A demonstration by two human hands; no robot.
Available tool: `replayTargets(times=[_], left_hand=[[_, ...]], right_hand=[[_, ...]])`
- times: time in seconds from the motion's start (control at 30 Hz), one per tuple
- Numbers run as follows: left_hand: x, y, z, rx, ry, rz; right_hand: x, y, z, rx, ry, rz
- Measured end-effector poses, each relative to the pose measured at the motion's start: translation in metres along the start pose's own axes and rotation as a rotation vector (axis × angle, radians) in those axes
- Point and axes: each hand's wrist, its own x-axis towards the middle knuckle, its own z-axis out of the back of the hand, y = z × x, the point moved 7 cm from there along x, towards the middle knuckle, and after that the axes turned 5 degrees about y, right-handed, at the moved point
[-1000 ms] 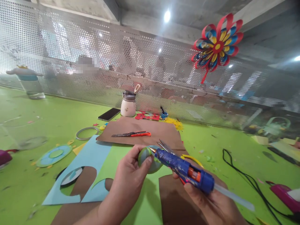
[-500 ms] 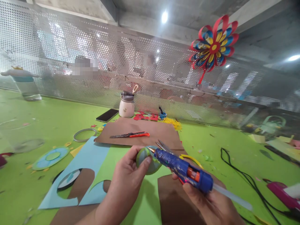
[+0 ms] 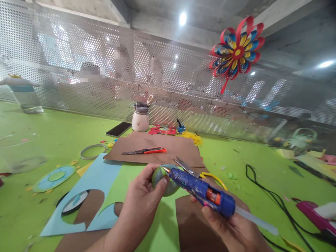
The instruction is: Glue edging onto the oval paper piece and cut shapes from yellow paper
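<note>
Between the thumb and fingers of my left hand (image 3: 143,196) is a round blue-and-green paper piece (image 3: 172,189). My right hand (image 3: 231,224) grips a blue glue gun (image 3: 195,185), with a clear glue stick jutting from its back end. The gun's metal nozzle is at the upper part of the paper piece; whether it touches cannot be made out. Just behind the gun lie yellow-handled scissors (image 3: 214,178), partly covered by it. Under my hands are green paper (image 3: 162,217) and blue paper (image 3: 102,175) with round cut-outs.
A craft knife (image 3: 144,151) lies on brown card (image 3: 162,140). Beyond are a phone (image 3: 118,129), a white jar-like bottle (image 3: 140,120) and a perforated screen (image 3: 162,87). A black cable (image 3: 273,196) runs along the right. At left lie a tape ring (image 3: 93,151) and a blue paper ring (image 3: 43,178).
The view has shifted slightly. The glue gun's nozzle has moved a little left and down across the paper piece, and more of the scissors shows behind it. Both hands keep their hold.
</note>
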Motion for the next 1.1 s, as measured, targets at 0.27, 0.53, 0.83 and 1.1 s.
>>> replayTargets(times=[0.27, 0.53, 0.83, 1.1], left_hand=[[-0.001, 0.0012, -0.0001, -0.009, 0.005, 0.007], [-0.0007, 0.0038, -0.0018, -0.006, 0.028, 0.003], [-0.0007, 0.0008, -0.0031, 0.003, 0.022, 0.0], [-0.0026, 0.0022, -0.0033, -0.004, 0.031, 0.008]], right_hand=[[0.0012, -0.0026, 0.0006, -0.014, -0.019, 0.001], [-0.0024, -0.0051, 0.0038, 0.03, -0.044, -0.028], [-0.0004, -0.003, 0.0009, 0.017, -0.036, -0.041], [-0.0018, -0.0036, 0.0017, 0.008, -0.054, -0.04]])
